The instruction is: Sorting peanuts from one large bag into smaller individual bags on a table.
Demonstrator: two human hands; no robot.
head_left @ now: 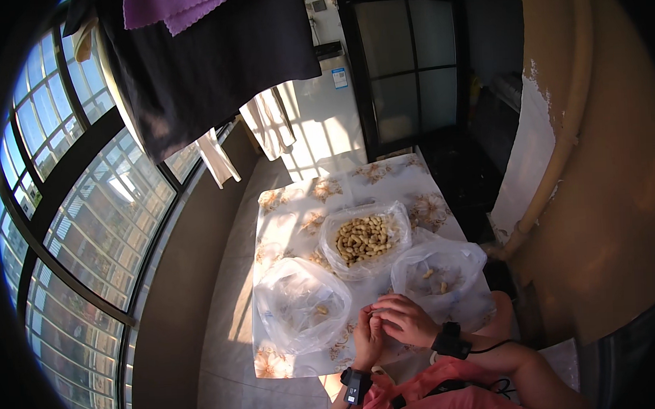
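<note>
My left hand (368, 340) and my right hand (409, 321) meet over the near edge of the table, fingertips pressed together. Whatever sits between the fingers is too small and covered to make out. Just beyond them, a bag-lined container (328, 247) holds a heap of unshelled peanuts (363, 239). To the left of my hands a clear plastic bag (277, 298) lies spread open, with a bit of peanut or shell (322, 309) inside. On the right, another open plastic bag (457, 253) has a few pieces (428, 273) in it.
A floral cloth (283, 199) covers the table. Dark clothing (219, 70) and pale garments (269, 123) hang at the upper left, near a barred window (87, 229). A pale refrigerator (327, 109) and a dark glazed door (409, 62) stand beyond. A pipe (559, 161) runs down the right wall.
</note>
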